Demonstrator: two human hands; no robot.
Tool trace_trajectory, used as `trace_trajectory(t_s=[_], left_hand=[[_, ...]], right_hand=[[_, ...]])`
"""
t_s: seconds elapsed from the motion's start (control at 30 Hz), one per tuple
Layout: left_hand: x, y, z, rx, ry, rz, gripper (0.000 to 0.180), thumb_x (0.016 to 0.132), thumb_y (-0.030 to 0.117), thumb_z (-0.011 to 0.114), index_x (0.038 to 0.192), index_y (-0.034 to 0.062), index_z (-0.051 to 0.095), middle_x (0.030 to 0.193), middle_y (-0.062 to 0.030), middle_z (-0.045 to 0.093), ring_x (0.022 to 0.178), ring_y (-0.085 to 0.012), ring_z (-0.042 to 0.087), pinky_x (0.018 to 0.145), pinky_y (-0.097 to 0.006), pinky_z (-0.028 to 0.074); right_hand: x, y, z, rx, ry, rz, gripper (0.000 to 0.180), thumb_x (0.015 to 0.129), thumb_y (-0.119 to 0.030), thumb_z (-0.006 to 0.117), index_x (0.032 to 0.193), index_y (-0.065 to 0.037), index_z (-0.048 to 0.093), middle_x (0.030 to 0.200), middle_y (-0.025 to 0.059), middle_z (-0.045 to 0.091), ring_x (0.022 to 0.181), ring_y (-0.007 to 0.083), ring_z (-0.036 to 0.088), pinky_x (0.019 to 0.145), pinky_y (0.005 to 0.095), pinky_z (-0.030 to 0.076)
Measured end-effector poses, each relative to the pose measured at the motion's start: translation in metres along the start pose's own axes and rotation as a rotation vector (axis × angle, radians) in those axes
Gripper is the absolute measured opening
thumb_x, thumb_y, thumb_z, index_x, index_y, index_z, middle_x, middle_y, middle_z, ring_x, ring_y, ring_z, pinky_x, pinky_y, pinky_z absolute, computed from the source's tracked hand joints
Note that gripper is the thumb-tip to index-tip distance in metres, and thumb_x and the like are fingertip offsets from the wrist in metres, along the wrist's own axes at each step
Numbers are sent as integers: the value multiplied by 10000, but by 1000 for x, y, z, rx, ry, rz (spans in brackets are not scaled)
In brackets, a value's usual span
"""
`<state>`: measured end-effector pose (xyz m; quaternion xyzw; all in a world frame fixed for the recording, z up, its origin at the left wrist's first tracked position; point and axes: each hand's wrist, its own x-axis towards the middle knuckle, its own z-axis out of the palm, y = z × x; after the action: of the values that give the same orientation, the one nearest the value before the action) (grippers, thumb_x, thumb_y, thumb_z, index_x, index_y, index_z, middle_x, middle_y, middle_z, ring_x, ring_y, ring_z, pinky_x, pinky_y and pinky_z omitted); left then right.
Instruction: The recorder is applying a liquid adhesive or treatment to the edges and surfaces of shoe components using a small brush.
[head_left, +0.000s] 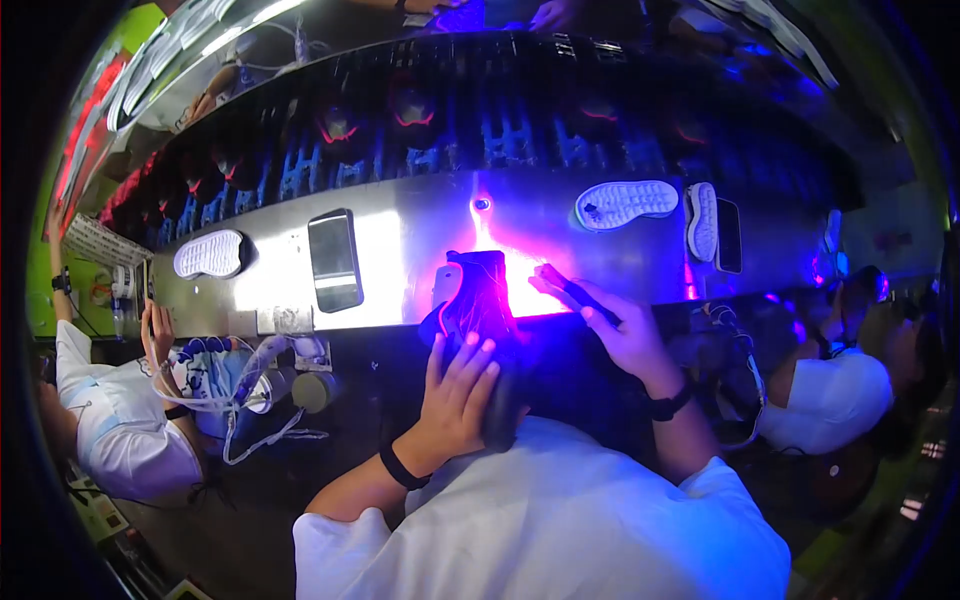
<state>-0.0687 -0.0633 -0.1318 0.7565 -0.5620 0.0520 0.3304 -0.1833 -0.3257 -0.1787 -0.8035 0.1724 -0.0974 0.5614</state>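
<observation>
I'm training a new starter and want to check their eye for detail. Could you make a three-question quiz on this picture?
1. What does the person's right hand hold?
A) a phone
B) a slim tool
C) nothing

2. True or false: the fingers of the left hand are spread over the dark shoe.

3. Fill in the number: ____ pale soles lie on the metal bench.

Key: 1. B; 2. True; 3. Three (one left of the shoe, two right of it).
</observation>
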Motion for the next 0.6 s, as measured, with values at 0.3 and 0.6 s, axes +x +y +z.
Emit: trace_trajectory(t_s=[0.3,0.6], left_hand=[[-26,-16,1,-48,-108,78,534,828,183,678,1304,-19,546,1407,-214,542,1340,-400,515,1125,-686,290],[-19,-18,-8,-6,-191,102,454,845,134,626,1276,-2,587,1419,-217,533,1358,-374,503,1139,-657,304]], right_hand=[[35,9,32,128,-94,221,421,949,-186,674,1352,-77,619,1275,162,675,1172,271,652,1003,386,486],[7,-16,26,42,-127,65,421,927,-83,688,1336,-17,615,1183,168,716,1094,203,682,960,343,505]])
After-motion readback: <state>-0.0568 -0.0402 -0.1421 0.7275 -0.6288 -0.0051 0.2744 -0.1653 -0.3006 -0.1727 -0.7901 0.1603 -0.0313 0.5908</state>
